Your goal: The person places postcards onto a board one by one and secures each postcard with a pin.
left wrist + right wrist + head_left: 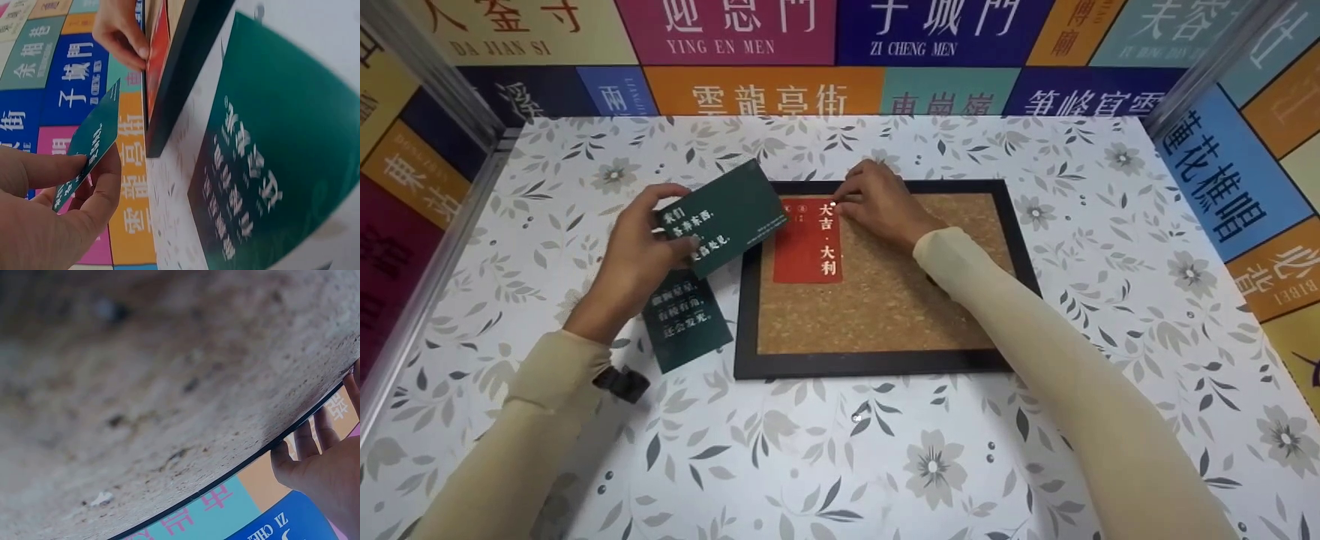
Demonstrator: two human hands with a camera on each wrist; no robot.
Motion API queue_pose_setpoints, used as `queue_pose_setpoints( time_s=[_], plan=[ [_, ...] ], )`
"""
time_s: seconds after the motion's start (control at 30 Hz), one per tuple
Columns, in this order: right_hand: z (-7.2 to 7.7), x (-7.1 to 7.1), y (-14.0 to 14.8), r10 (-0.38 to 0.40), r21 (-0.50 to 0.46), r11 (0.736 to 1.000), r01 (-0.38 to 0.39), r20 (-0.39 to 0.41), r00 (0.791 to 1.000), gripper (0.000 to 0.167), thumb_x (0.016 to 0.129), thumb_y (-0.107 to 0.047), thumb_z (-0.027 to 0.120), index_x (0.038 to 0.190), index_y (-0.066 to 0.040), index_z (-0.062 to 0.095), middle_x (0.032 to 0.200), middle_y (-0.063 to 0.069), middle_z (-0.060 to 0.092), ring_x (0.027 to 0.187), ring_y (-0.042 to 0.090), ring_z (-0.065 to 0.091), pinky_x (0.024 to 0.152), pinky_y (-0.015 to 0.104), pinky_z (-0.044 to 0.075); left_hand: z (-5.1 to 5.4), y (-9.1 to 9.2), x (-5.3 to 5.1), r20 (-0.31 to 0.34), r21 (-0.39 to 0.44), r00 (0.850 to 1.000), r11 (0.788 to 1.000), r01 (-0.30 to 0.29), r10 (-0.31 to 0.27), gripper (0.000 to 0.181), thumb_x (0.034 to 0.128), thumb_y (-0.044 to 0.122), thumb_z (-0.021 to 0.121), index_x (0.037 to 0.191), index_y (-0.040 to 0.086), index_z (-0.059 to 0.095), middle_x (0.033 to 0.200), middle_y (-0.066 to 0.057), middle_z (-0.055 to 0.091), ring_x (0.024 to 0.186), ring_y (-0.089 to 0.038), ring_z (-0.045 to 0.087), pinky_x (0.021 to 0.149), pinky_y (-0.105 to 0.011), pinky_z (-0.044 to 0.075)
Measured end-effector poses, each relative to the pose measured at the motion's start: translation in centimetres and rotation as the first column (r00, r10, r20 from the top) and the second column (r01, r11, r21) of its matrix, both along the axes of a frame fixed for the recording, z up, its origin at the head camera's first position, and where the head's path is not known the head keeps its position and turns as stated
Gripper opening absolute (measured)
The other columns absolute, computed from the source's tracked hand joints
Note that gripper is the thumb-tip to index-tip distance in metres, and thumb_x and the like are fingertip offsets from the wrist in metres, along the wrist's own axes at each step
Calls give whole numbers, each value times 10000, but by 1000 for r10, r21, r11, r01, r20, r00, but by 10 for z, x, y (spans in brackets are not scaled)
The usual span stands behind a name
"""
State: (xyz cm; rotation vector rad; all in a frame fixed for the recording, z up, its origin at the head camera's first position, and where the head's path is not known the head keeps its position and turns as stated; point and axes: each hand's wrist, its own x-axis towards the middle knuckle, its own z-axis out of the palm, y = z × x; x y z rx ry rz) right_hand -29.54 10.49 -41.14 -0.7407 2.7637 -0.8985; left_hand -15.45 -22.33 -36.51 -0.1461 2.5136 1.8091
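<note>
Left hand pinches green card; red card reads "大吉·大利".

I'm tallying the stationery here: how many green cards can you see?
2. One green card is in the left hand; the second green card lies on the table, left of the corkboard. Others could be hidden underneath.

Before me, a white tabletop, patterned with grey flowers, leaves and dark berries. Beyond it, a far wall of coloured rectangles bearing Chinese characters and Latin lettering, including YING EN MEN. The left wall and right wall repeat this patchwork.
</note>
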Motion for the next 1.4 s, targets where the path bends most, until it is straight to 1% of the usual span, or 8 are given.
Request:
queue_pose_setpoints(
  time_s=[0.27,0.57,0.8,0.9,1.03,1.2,1.27,1.4],
  plan=[
    [1,2,2,-22,-14,1000,22,38,999,243,1080,-234,746,1256,-85,822,1372,69,591,1297,237,529,1142,415,456,1,19,9,42,66,996,995,79,-82,679,976,-152,665,1585,94,492,1387,-228,581,1151,-324,684,801,-308,656],
    [-1,3,4,-36,-11,999,36,31,999,247,1082,-253,743,1270,-111,819,1361,37,602,1270,209,533,1139,396,459,-7,35,18,78,159,986,978,133,-147,680,947,-209,649,1557,53,504,1303,-233,588,1037,-273,718,783,-320,660],
    [0,3,4,-20,-16,1000,21,18,1000,243,1077,-243,752,1258,-100,828,1346,54,613,1261,218,543,1133,403,466,-13,45,21,74,165,980,972,169,-183,668,930,-221,651,1531,47,538,1275,-217,615,958,-235,732,745,-310,657],
    [0,4,3,-21,-17,1000,21,22,1000,238,1077,-241,753,1252,-101,832,1350,58,610,1265,220,539,1134,404,467,-16,49,22,80,175,976,967,187,-203,667,928,-225,653,1528,47,547,1271,-200,613,883,-213,713,734,-297,644],
    [0,3,3,-30,-20,999,31,53,998,239,1083,-237,741,1264,-105,824,1366,44,592,1289,203,523,1130,374,478,-18,56,24,75,180,969,959,218,-235,677,923,-241,654,1531,38,550,1297,-195,603,848,-217,694,727,-297,636],
    [0,2,4,-35,-24,999,37,75,997,244,1090,-248,731,1283,-124,812,1383,18,582,1308,182,519,1141,354,475,-21,66,24,63,175,961,951,253,-268,678,907,-246,668,1516,33,563,1378,-219,603,918,-257,723,744,-338,659],
    [0,2,4,-23,-24,999,24,56,998,243,1087,-242,736,1278,-117,819,1379,33,595,1296,201,523,1139,373,466,-22,70,24,73,180,956,947,266,-283,675,905,-243,668,1508,44,570,1444,-204,591,959,-267,727,760,-354,663],
    [-1,2,4,-10,-34,999,11,38,999,235,1078,-225,749,1260,-100,829,1363,65,606,1286,232,530,1130,406,466,-23,76,24,86,166,945,940,298,-315,678,905,-232,668,1508,63,576,1506,-181,573,949,-280,712,752,-356,649]
  ],
)
